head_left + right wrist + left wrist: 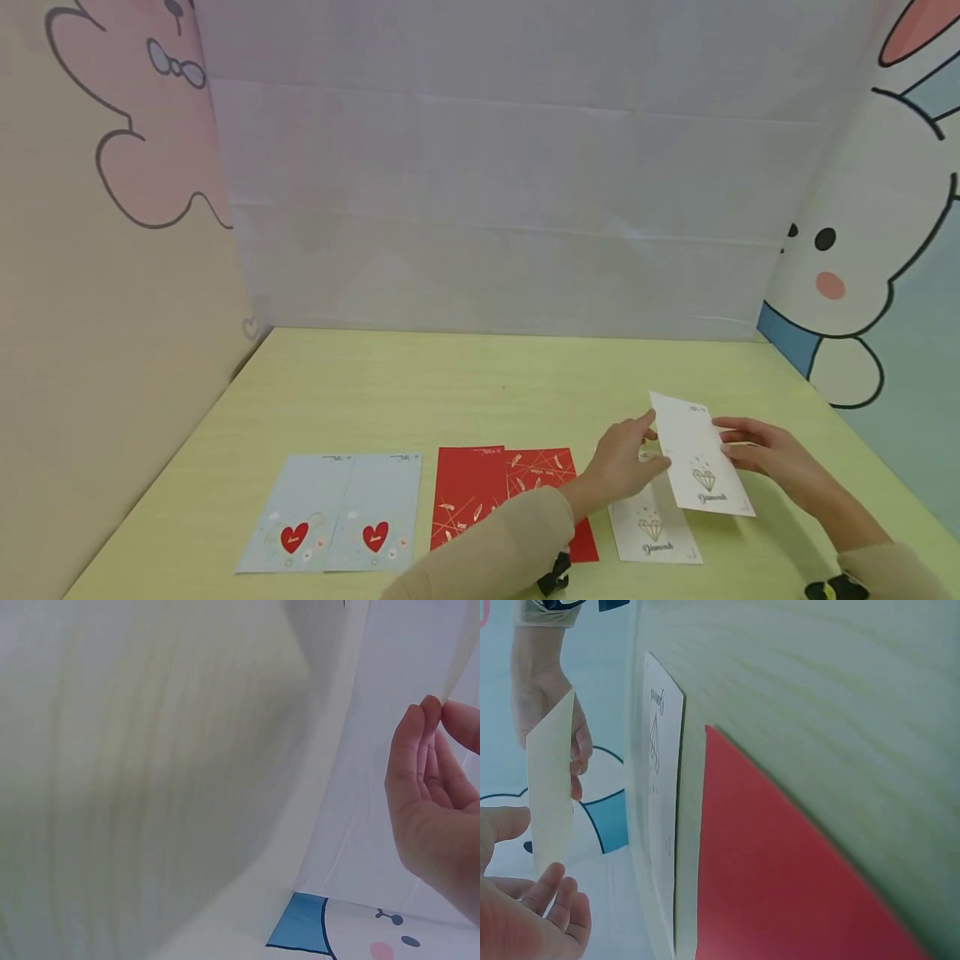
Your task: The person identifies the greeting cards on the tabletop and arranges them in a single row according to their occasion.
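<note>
A white card (701, 454) with a gold heart-shaped diamond and the word "Diamonds" is held tilted above the table. My right hand (772, 458) pinches its right edge; the thumb and fingertips meet on the card in the right wrist view, where the right hand (439, 795) shows large. At the opposite edge, my left hand (618, 462) holds the card between spread thumb and fingers. The left wrist view shows the raised card's plain back (551, 780). A matching white card (656, 525) lies below, partly hidden by the left hand and the raised card.
Two red cards (468, 483) with gold lines lie overlapped left of the white ones, partly covered by the left sleeve (495, 542). Two pale blue cards (307, 492) with red hearts lie farther left. A white sheet (510, 208) hangs behind the table (450, 375).
</note>
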